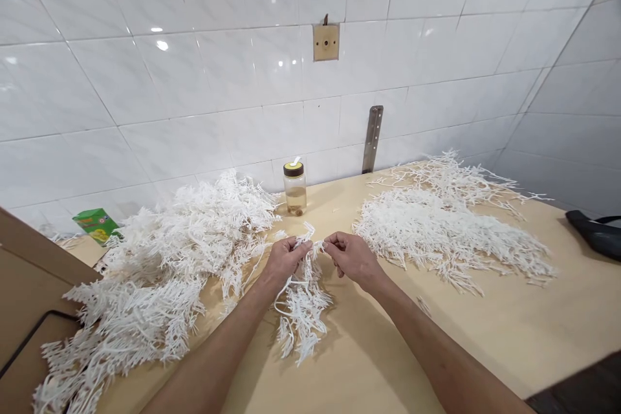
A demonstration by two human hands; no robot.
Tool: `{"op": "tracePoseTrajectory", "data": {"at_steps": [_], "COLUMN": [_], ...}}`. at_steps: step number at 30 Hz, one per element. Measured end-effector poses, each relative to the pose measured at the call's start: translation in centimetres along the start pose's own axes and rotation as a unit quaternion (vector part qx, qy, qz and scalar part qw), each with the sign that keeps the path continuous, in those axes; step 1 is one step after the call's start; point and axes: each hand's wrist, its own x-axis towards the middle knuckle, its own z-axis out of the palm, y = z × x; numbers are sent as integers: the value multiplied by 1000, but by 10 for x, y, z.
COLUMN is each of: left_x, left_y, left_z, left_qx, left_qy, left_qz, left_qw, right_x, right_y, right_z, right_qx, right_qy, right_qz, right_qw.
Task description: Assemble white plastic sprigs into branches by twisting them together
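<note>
A cluster of white branching plastic-looking sprigs [306, 304] hangs below my hands at the middle of the table. My left hand [286, 260] is closed in a pinch on the top of this bunch, where the stems meet. Close beside it on the right, my right hand [353, 257] pinches the end of a white stem between thumb and fingertips. Loose strands curl down under the left hand. To the left lies a big heap of feathery white sprigs [179, 239]. On the right is a flatter pile of white branching sprigs [446, 229].
A clear jar [295, 197] with a dark and yellow lid, part full of liquid, stands near the tiled wall. A metal bracket [372, 139] leans there. A green box [96, 225] sits far left beside a brown board [39, 272]. A black object [594, 233] lies far right.
</note>
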Motion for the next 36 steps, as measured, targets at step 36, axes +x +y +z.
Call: {"op": "tracePoseTrajectory", "data": {"at_steps": [36], "left_x": [-6], "left_y": [9], "left_z": [3], "left_qx": [46], "left_qy": [59], "left_qz": [-12], "left_qw": [997], "right_x": [-6], "right_y": [-4], "right_z": [7], "right_qx": [-121], "right_qy": [61], "right_qz": [-103], "right_qw": [985]}}
